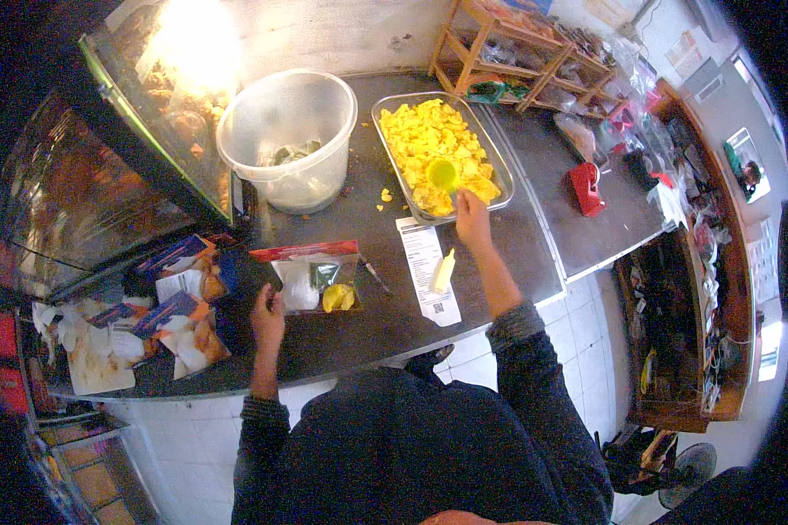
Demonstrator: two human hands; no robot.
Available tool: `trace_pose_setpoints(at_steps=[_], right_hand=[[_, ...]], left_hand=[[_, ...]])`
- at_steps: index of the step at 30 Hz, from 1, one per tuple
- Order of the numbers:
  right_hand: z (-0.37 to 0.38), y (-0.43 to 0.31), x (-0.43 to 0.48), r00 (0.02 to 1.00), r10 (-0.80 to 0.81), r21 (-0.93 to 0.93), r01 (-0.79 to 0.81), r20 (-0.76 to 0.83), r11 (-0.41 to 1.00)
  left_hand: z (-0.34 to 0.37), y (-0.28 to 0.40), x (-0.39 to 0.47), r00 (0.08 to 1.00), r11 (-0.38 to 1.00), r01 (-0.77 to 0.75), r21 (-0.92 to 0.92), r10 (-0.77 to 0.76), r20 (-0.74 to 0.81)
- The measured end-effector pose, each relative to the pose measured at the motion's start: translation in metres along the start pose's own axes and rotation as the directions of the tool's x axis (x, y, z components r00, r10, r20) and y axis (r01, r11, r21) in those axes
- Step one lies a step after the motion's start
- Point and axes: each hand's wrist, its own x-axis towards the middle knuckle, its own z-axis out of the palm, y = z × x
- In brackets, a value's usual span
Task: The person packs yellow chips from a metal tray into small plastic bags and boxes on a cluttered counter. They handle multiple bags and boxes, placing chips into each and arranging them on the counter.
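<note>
A clear rectangular tray of yellow chips stands on the dark counter. My right hand holds a small yellow-green cup among the chips at the tray's near end. My left hand is by the left edge of a red-topped clear plastic bag, its fingers partly hidden in shadow; whether it grips the bag I cannot tell. Inside that bag lie a white item, something dark and a few yellow chips. Right of the bag are a pen, a printed paper slip and a pale yellow tube lying on the slip.
A large translucent bucket stands left of the tray. Further left are a brightly lit glass display case and printed packets. A wooden rack stands at the back, with a red tape dispenser on the right counter.
</note>
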Motion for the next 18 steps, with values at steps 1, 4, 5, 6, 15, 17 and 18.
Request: trace_pose_setpoints(at_steps=[1,4,5,6,15,17,18], right_hand=[[-0.002,0.01,0.02,0.995,-0.07,-0.05,0.074,0.071,0.996],[-0.004,0.043,0.048,0.969,-0.234,-0.122,0.224,-0.08,0.967],[-0.009,0.055,0.048,0.973,-0.206,-0.096,0.197,-0.103,0.976],[-0.017,0.068,0.044,0.975,-0.178,-0.072,0.17,-0.129,0.983],[-0.208,0.21,0.06,0.851,0.251,0.193,-0.18,-0.461,0.965],[-0.252,0.235,0.1,0.854,0.116,-0.024,-0.148,-0.507,0.989],[-0.269,0.246,0.119,0.842,0.121,-0.132,-0.222,-0.525,0.966]], left_hand=[[0.0,-0.002,0.001,1.0,1.0,-0.002,0.014,0.002,0.014],[-0.004,-0.003,0.001,0.998,0.996,0.017,0.086,-0.023,0.066],[-0.007,-0.002,0.001,0.997,0.994,-0.005,0.107,-0.004,0.078],[-0.009,-0.001,0.002,0.995,0.994,0.012,0.106,-0.023,0.1],[0.003,-0.025,-0.057,0.989,0.99,0.135,0.036,-0.137,0.058],[0.012,-0.041,-0.077,0.996,0.998,-0.002,-0.063,0.008,0.091],[0.019,-0.046,-0.085,0.983,0.928,0.172,-0.33,-0.139,0.121]])
